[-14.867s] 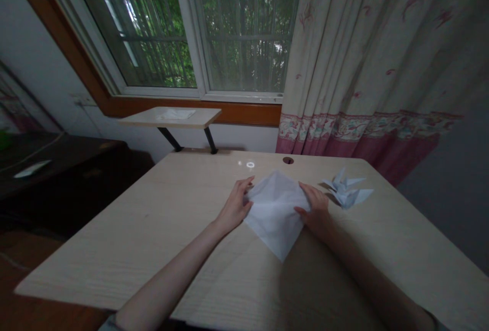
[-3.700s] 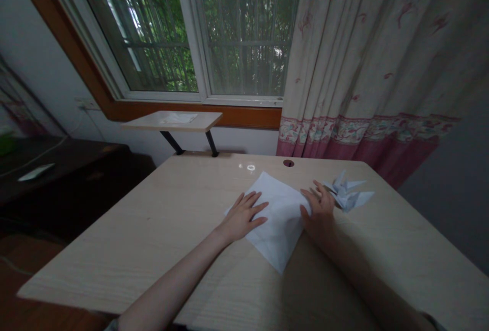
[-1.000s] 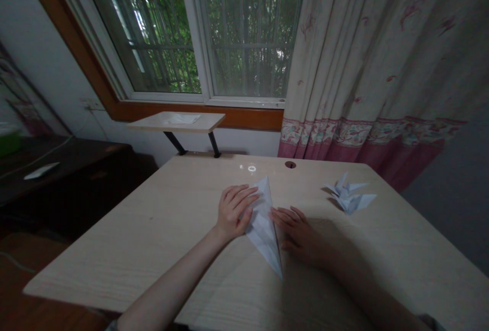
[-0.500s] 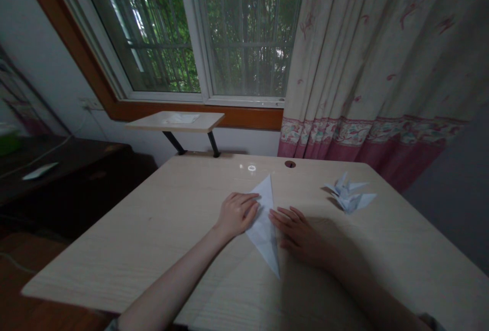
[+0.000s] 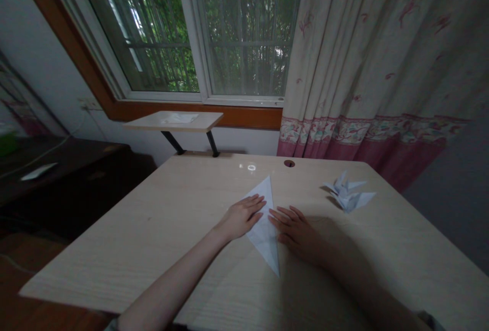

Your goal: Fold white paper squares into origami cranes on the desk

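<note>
Paper (image 5: 264, 234), white, folded into a long narrow kite shape, lies flat on the pale wood-grain desk (image 5: 114, 239), a little right of the desk's middle, with one point toward the window and the other toward the person. Left hand (image 5: 241, 217) open, palm down, not gripping; its fingers (image 5: 255, 202) lie across the paper's left edge. Right hand (image 5: 294, 229) also open and flat, in shadow, not clenched; its fingertips (image 5: 273, 214) sit at the paper's right edge, apparently touching it. The paper lies between the two hands. Both forearms come in from the bottom of the view, bare.

Origami cranes (image 5: 349, 193), white or pale blue, sit in a small overlapping group on the desk, to the right of the right hand and near it, not touched. Round cable hole (image 5: 289, 163) near the far edge of the desk. Beyond the desk, a small pale shelf (image 5: 171, 120) on black legs stands against the wall under the window, with a white sheet (image 5: 179, 118) on it. Barred window (image 5: 244, 30) shows green trees. Cream curtain (image 5: 362, 51) with a pink patterned border hangs to the right. Dark wooden cabinet (image 5: 57, 168) at left, with a white slip (image 5: 38, 171) on top.
</note>
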Demonstrator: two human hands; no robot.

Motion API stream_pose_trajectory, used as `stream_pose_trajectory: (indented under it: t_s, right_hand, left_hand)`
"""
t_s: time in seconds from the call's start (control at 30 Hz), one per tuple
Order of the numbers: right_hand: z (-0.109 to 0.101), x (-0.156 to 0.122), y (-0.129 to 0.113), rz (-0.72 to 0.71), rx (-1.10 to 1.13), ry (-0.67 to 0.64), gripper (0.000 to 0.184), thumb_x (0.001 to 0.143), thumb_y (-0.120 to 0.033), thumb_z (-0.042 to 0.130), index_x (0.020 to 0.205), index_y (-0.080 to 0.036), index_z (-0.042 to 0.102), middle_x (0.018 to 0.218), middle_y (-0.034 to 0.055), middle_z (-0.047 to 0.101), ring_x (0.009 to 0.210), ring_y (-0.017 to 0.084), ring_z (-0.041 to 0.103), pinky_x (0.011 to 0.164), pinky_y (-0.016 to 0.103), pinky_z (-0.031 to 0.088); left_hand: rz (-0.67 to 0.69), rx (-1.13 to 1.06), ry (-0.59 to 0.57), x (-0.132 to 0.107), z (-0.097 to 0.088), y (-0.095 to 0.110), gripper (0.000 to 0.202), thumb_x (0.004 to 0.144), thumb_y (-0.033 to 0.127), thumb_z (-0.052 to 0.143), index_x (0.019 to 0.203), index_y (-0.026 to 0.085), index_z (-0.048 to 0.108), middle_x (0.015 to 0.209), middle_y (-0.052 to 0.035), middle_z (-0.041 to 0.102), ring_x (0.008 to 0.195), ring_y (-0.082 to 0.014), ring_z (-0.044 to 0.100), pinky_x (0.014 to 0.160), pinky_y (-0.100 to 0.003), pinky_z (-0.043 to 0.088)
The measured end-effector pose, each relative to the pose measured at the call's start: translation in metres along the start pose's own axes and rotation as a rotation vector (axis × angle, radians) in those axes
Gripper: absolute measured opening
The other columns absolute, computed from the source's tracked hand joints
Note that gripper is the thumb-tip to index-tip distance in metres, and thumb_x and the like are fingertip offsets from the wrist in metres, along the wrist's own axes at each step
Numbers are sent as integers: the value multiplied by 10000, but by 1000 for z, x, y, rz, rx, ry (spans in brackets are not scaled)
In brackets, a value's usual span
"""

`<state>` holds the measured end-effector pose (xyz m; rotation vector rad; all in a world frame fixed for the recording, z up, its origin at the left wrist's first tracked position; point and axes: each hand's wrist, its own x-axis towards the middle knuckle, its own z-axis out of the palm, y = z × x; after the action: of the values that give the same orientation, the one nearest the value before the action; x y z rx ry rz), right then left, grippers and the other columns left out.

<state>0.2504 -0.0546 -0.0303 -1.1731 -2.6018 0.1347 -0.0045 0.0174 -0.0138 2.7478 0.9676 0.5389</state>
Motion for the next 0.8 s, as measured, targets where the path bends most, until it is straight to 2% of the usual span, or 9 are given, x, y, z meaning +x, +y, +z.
stream_pose_trajectory:
  t_s: [0.2,0.33,0.43,0.57,0.7,0.8]
  right_hand:
    - [-5,4,-5,94,-20,16,385,1042,-321,392,1392,-310,551,1475,3,535,1376,204,452,1197,498,268]
    - [-5,5,-8,146,-20,28,380,1020,-324,453,1378,-291,574,1432,23,580,1350,209,485,1187,479,296]
    - [-7,4,-8,142,-3,3,398,1000,-325,487,1384,-264,573,1449,42,562,1368,219,464,1190,468,288]
    - [-12,2,-8,115,51,-23,501,954,-413,556,1425,-241,532,1488,77,515,1398,255,425,1194,494,268]
    - [-14,-1,-7,92,96,-60,694,904,-567,589,1469,-180,474,1517,135,464,1445,308,347,1202,538,232]
    - [-11,-3,-4,75,132,-110,857,860,-664,591,1516,-151,389,1567,166,373,1485,331,251,1209,561,186]
  left_hand:
    - [-7,-11,-78,-1,0,-1,450,1032,405,428,1438,228,508,1521,-62,443,1431,-200,400,1203,-401,328]
    - [-9,-20,-81,-1,1,-1,455,1029,428,428,1441,250,505,1548,-56,400,1439,-211,388,1202,-411,325]
    - [-15,-28,-93,-1,0,0,459,1027,419,436,1442,236,504,1550,-69,394,1439,-220,388,1202,-415,323]
    - [-6,-25,-82,-1,-1,0,454,1025,412,445,1437,234,509,1542,-79,406,1430,-227,402,1190,-428,344]
    - [12,-25,-61,-2,-1,0,443,1022,403,456,1427,235,520,1530,-86,423,1418,-233,421,1174,-447,368]
    - [15,-25,-49,-2,-1,0,437,1019,395,469,1427,245,518,1527,-81,431,1415,-227,426,1172,-445,372]
